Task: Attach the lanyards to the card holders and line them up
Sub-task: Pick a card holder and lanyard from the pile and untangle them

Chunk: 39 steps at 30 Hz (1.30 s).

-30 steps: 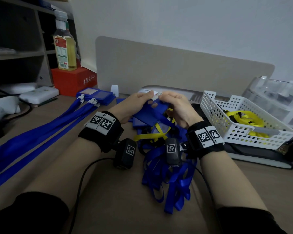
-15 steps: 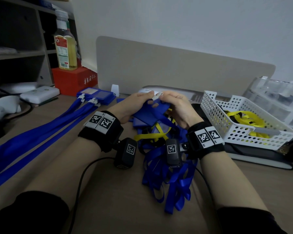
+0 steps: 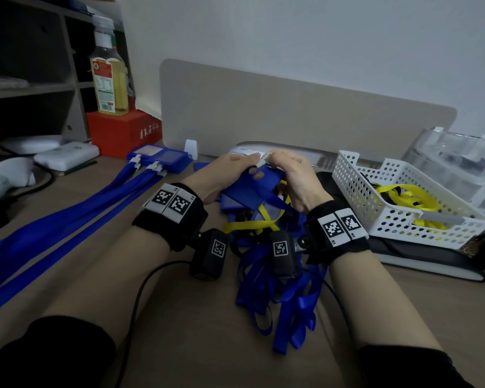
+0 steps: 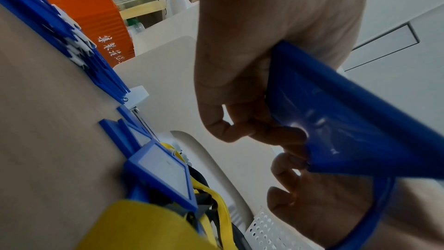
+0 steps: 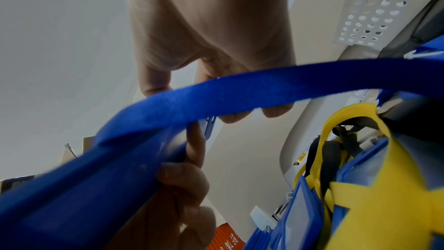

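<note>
Nearest on the table [image 3: 196, 326] lies a tangle of blue lanyards [image 3: 280, 292] with yellow ones crossing it. Above that heap the left hand [image 3: 230, 175] curls its grip round a blue card holder [image 3: 252, 189], thumb on its face, while the right hand [image 3: 294, 177] pinches the white clip [image 3: 263, 161] at the holder's top edge. The trailing strap runs down into the pile, so it may snag and tug the clip loose. Farther back left, finished holders [image 3: 160, 158] lie lined up
</note>
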Each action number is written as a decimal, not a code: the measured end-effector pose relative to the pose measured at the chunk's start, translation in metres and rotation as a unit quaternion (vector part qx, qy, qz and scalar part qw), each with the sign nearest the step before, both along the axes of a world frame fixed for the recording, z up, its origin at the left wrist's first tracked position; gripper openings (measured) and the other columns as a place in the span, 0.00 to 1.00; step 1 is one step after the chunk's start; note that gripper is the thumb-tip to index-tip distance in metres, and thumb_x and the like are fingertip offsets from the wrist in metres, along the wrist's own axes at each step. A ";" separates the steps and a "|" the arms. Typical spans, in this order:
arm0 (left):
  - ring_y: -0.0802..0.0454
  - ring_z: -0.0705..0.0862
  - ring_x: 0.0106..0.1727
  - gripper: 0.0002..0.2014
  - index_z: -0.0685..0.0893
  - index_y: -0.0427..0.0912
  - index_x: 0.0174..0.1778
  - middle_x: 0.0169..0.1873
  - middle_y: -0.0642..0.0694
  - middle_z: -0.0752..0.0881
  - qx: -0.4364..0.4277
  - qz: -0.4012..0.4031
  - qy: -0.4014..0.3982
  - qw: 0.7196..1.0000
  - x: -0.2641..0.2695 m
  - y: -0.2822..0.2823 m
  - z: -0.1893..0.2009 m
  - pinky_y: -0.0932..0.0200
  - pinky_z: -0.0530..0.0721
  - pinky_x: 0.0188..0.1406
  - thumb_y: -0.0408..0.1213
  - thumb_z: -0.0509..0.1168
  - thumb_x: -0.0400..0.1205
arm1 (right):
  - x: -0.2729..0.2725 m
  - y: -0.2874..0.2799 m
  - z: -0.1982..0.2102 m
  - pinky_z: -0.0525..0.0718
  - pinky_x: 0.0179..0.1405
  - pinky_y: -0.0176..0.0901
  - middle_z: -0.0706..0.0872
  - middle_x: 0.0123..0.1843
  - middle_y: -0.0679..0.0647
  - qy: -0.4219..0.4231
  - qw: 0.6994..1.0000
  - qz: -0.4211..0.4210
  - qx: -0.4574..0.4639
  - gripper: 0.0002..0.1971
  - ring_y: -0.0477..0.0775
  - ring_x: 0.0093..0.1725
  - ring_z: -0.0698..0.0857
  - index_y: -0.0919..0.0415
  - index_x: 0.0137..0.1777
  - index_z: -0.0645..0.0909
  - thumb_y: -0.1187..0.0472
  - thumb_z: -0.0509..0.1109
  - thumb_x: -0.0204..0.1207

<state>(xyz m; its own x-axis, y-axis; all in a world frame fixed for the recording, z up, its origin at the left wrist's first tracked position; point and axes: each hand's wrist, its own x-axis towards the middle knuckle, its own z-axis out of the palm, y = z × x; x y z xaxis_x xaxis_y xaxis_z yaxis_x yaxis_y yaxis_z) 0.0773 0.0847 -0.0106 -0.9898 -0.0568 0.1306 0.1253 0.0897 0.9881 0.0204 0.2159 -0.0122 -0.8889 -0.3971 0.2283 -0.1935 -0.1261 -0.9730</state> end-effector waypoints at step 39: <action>0.46 0.86 0.53 0.16 0.76 0.53 0.64 0.53 0.46 0.85 -0.195 0.061 0.074 0.976 -0.002 -0.012 0.002 0.48 0.87 0.54 0.33 0.65 0.83 | 0.008 0.007 0.010 0.66 0.14 0.23 0.70 0.33 0.51 -0.014 0.997 -0.073 -0.025 0.13 0.36 0.20 0.75 0.57 0.34 0.70 0.69 0.63 0.79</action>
